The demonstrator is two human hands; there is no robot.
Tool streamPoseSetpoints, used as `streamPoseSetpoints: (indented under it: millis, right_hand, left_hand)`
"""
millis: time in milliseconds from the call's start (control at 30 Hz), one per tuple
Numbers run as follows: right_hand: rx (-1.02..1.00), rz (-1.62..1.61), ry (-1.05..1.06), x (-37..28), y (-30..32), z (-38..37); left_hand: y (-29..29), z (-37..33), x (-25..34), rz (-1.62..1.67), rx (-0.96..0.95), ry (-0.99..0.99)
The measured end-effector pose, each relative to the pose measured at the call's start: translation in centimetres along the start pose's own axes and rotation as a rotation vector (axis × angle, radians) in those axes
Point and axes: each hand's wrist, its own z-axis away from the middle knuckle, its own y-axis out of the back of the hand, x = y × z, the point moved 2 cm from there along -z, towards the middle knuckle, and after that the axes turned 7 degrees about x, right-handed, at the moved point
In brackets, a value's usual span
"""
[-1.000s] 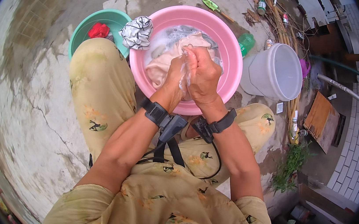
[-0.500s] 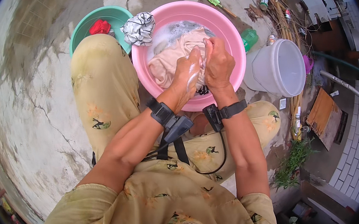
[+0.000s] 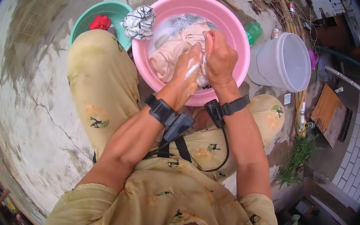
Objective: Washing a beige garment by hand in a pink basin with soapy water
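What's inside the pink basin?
The pink basin holds pale pink cloth, white suds, something greyish. The left hand and right hand hide some cloth; anything beneath can't be seen.

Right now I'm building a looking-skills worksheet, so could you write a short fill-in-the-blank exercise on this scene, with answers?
The left hand and right hand are over the large basin, whose colour is ____.
The smaller basin stands to the ____ of the large one.
A bright ____ cloth lies in the smaller basin.
The green bottle is to the ____ of the large basin.

Missing words: pink; left; red; right.
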Motion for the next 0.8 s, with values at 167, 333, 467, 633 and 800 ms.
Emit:
streamPoseSetpoints:
  millis: [167,333,467,633,800]
  right_hand:
    - [-0.091,-0.268,-0.489,4.1,0.6,-1.4]
    - [-0.443,-1.017,-1.093,3.1,0.7,-0.7]
    - [-0.466,-1.051,-0.897,2.9,0.9,-0.1]
    - [-0.203,-1.302,-0.941,4.3,1.7,-0.9]
    - [-0.104,-1.282,-0.889,5.6,1.3,-1.0]
  left_hand:
    - [-2.2,-0.5,3.1,0.189,-0.217,0.082]
    - [0.5,-3.0,2.9,0.26,-0.165,0.001]
    - [1.3,-3.6,3.1,0.249,-0.31,-0.019]
    - [-0.6,-1.5,4.3,-0.131,-0.418,-0.067]
    - [0.9,-2.5,4.1,-0.312,-0.349,-0.124]
